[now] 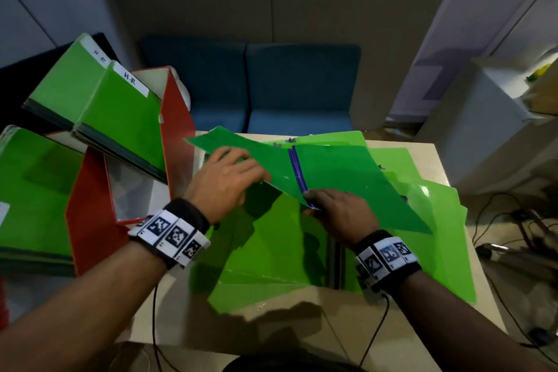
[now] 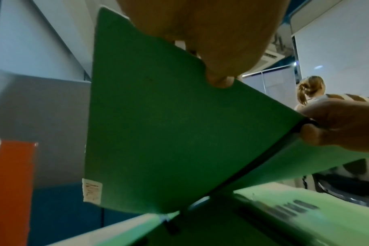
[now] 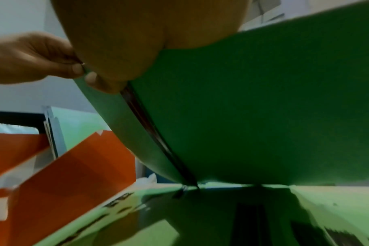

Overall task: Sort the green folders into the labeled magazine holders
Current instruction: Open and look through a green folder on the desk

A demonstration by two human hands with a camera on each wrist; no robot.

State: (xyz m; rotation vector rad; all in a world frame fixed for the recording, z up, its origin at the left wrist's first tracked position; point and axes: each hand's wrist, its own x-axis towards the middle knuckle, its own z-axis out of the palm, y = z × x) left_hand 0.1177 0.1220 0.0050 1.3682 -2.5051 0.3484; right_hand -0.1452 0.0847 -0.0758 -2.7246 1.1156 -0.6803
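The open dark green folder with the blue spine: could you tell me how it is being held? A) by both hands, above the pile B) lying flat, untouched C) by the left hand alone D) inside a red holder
A: the left hand and right hand each grip the open dark green folder above the pile of light green folders.

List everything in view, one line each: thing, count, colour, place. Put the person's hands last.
held folder: one, dark green with a blue spine, spread open above the pile on the table.
folder pile: several, exact count unclear, bright green, overlapping loosely on the table.
table: one, beige, in front of the person.
magazine holders: at least two, red, left of the table.
filed folders: several, green, two tabs reading H-R, standing in the far holder; more at the left edge.
sofa: one, blue, behind the table.
wristbands: two, black with white marker tags, one per wrist.
left hand: grips the held folder's left flap.
right hand: pinches its spine at the near end.
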